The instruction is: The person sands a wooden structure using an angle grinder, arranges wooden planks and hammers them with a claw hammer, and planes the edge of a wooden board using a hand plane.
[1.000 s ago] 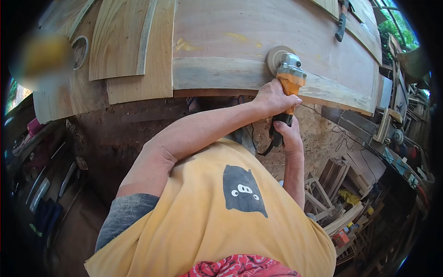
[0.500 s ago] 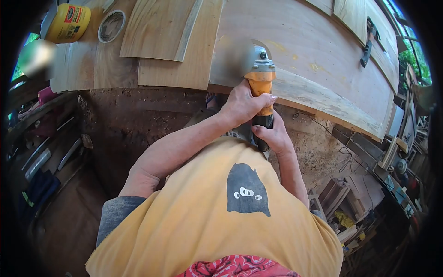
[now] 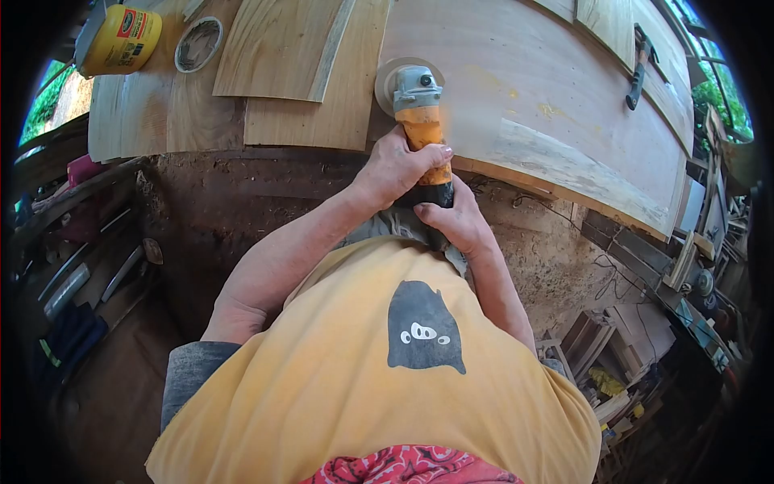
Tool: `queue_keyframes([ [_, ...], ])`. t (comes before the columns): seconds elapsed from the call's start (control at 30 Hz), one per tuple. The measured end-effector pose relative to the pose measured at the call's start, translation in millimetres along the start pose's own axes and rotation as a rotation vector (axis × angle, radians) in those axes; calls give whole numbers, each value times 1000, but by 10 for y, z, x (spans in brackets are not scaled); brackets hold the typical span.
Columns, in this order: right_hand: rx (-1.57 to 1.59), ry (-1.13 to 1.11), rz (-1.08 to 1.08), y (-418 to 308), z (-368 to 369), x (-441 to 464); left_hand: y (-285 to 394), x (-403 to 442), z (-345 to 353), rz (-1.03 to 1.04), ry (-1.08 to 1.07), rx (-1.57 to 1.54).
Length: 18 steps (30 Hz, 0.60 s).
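Note:
An orange and silver angle grinder (image 3: 421,125) with a round disc lies over the near edge of a large wooden panel (image 3: 516,73). My left hand (image 3: 395,169) is wrapped round its orange body, just behind the metal head. Lower down, my right hand (image 3: 459,214) grips the black rear handle. The disc (image 3: 389,85) is over the panel's left part, beside the stacked thin boards (image 3: 302,121); whether it touches the surface cannot be told. A pale strip (image 3: 564,161) runs along the panel's front edge, right of the grinder.
A yellow bucket (image 3: 125,40) and a round open container (image 3: 198,44) stand at the upper left. A dark-handled hammer-like tool (image 3: 637,77) lies at the upper right. Wood scraps (image 3: 592,343) are piled at the lower right, below a loose cable (image 3: 609,270). Blades hang at the left.
The grinder has moved left along the panel's near edge, with both hands still around it. The view has shifted, so the yellow bucket now shows at the upper left.

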State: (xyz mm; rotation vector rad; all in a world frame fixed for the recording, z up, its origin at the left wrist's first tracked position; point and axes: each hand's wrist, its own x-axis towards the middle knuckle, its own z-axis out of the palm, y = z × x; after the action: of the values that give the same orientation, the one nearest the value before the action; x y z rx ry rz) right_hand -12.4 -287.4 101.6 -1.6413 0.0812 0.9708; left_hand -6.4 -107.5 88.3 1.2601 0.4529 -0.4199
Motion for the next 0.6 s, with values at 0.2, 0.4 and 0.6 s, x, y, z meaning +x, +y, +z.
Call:
queue_keyframes([
  [0.2,49,-9,43,-27,21,-163,-31,-149,70,6,-8,-9],
  [0.4,-21,50,12,7,-92,-99,-34,35,156,26,-20,-22],
  [0.6,171,183,-5,207,-491,-448,-125,307,763,11,-173,105],
])
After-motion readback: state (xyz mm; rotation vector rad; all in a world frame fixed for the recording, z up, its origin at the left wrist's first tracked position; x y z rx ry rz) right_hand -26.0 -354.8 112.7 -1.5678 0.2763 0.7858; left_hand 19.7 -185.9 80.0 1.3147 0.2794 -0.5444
